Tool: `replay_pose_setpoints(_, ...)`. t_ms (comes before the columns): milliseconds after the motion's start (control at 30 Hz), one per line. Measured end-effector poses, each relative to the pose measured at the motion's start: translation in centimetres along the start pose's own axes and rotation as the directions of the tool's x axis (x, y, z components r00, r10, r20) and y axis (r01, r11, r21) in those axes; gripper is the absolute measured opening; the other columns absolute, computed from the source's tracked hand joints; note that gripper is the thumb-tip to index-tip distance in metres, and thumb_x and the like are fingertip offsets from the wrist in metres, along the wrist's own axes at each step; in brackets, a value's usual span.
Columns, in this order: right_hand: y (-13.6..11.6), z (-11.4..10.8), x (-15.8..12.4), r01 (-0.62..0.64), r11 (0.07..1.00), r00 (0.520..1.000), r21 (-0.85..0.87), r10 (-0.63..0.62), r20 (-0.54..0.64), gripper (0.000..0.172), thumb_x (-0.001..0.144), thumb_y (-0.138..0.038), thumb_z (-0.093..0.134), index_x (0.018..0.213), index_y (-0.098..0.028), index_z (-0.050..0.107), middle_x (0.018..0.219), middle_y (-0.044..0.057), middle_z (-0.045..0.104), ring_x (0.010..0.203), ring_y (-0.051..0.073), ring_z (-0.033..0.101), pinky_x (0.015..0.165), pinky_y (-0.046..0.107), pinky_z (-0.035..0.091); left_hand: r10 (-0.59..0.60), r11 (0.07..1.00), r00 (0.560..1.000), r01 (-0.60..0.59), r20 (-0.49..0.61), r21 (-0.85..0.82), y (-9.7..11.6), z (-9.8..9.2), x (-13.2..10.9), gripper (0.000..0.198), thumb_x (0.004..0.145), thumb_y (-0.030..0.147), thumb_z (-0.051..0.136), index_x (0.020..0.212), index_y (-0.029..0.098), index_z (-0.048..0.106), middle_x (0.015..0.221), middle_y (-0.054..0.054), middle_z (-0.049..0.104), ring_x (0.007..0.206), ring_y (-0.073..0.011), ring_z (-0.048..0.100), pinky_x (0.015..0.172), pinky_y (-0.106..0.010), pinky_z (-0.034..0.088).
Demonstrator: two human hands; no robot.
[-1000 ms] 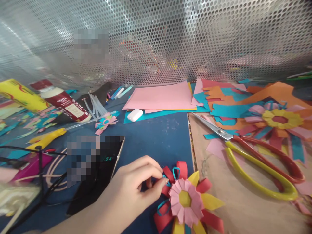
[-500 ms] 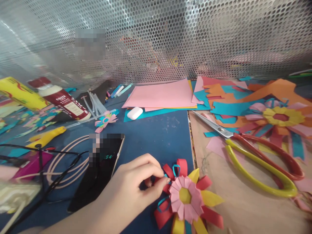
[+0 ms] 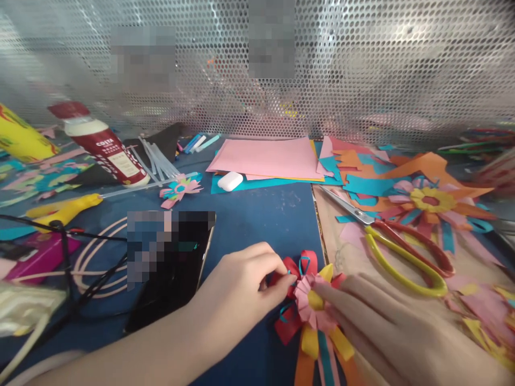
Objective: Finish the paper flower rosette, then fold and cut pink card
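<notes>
Now | left fingers (image 3: 277,289) pinch curled petal (image 3: 290,265) | right fingers (image 3: 345,304) extended, hold unclear | pleated rosette (image 3: 304,303)

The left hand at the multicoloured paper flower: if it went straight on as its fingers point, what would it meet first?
Probably the pink pleated paper ring of the flower, just ahead of the left hand; depth there is unclear.

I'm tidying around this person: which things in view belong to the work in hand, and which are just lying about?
Belongs, or probably does:
- pink flower, at the left hand and right hand
- scissors, lying unheld
- paper sheets

Probably just lying about:
- phone
- bottle
- white case
</notes>
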State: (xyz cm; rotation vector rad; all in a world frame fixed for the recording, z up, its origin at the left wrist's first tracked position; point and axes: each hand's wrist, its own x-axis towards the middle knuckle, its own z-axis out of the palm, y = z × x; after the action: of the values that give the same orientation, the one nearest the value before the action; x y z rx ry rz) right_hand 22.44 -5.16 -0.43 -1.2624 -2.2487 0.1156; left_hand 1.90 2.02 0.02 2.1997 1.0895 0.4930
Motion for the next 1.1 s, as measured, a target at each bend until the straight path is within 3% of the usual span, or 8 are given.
replay_pose_setpoints(100,0.4,1.0,1.9,0.025,0.996,0.992,0.081,-0.034,0.122,0.034,0.090,-0.008,0.030,0.100,-0.020,0.060,0.080,0.003,0.063,0.068,0.010,0.062,0.057,0.014,0.052,-0.007,1.000,1.000,0.007,0.001,-0.012,-0.2,0.1,-0.1,0.013,0.081,0.019,0.053,0.072,0.019,0.062,0.075,0.002,0.059,0.060,-0.0081,0.051,0.055,-0.020,0.038)
replay_pose_setpoints(200,0.3,1.1,2.9,-0.013,0.985,0.985,0.174,-0.018,0.172,0.028,0.091,-0.011,0.033,0.096,-0.020,0.059,0.079,0.001,0.062,0.066,0.008,0.062,0.055,0.010,0.051,-0.016,1.000,1.000,0.016,-0.014,-0.016,-0.2,0.0,-0.1,0.013,0.080,0.018,0.053,0.070,0.018,0.062,0.074,0.001,0.058,0.058,-0.0081,0.050,0.053,-0.020,0.038)
replay_pose_setpoints(300,0.1,1.2,3.0,-0.036,0.975,0.981,0.218,-0.008,0.195,0.027,0.092,-0.016,0.034,0.085,-0.021,0.060,0.073,0.000,0.061,0.061,0.007,0.062,0.055,0.010,0.051,-0.012,1.000,1.000,0.011,-0.019,-0.014,-0.1,0.0,-0.1,0.014,0.079,0.017,0.054,0.066,0.018,0.061,0.072,0.001,0.057,0.057,-0.0082,0.049,0.052,-0.019,0.038)
replay_pose_setpoints(400,0.2,1.5,2.6,-0.103,0.966,0.975,0.235,0.051,0.216,0.030,0.093,-0.016,0.032,0.086,-0.021,0.060,0.079,0.001,0.063,0.064,0.008,0.063,0.058,0.012,0.053,-0.019,1.000,1.000,0.019,-0.012,-0.012,-0.2,0.0,-0.1,0.015,0.078,0.018,0.055,0.065,0.017,0.060,0.070,0.002,0.056,0.056,-0.0079,0.049,0.051,-0.019,0.037)
replay_pose_setpoints(600,0.7,1.2,2.3,-0.133,0.952,0.927,0.276,0.021,0.374,0.022,0.088,-0.008,0.038,0.081,-0.021,0.054,0.074,-0.002,0.058,0.058,0.004,0.059,0.053,0.007,0.049,-0.029,0.999,1.000,0.029,-0.002,-0.020,-0.3,0.2,-0.1,0.016,0.080,0.021,0.055,0.065,0.017,0.059,0.070,0.002,0.055,0.056,-0.0075,0.048,0.052,-0.019,0.037)
replay_pose_setpoints(833,1.1,1.2,2.5,-0.124,0.957,0.930,0.263,0.020,0.368,0.020,0.090,-0.012,0.038,0.098,-0.021,0.054,0.080,0.001,0.059,0.058,0.005,0.060,0.050,0.008,0.049,-0.057,0.998,0.998,0.056,-0.031,-0.028,0.0,0.0,0.0,0.016,0.079,0.020,0.055,0.064,0.017,0.059,0.070,0.001,0.056,0.056,-0.0079,0.049,0.051,-0.019,0.036)
replay_pose_setpoints(1100,1.6,1.3,2.5,0.025,0.996,0.926,0.090,-0.057,0.374,0.025,0.091,-0.013,0.033,0.086,-0.019,0.056,0.081,0.003,0.059,0.063,0.008,0.061,0.053,0.012,0.049,-0.067,0.997,0.998,0.066,-0.012,-0.029,0.0,-0.1,-0.1,0.016,0.080,0.020,0.055,0.064,0.017,0.059,0.070,0.001,0.056,0.056,-0.0075,0.050,0.050,-0.018,0.037)
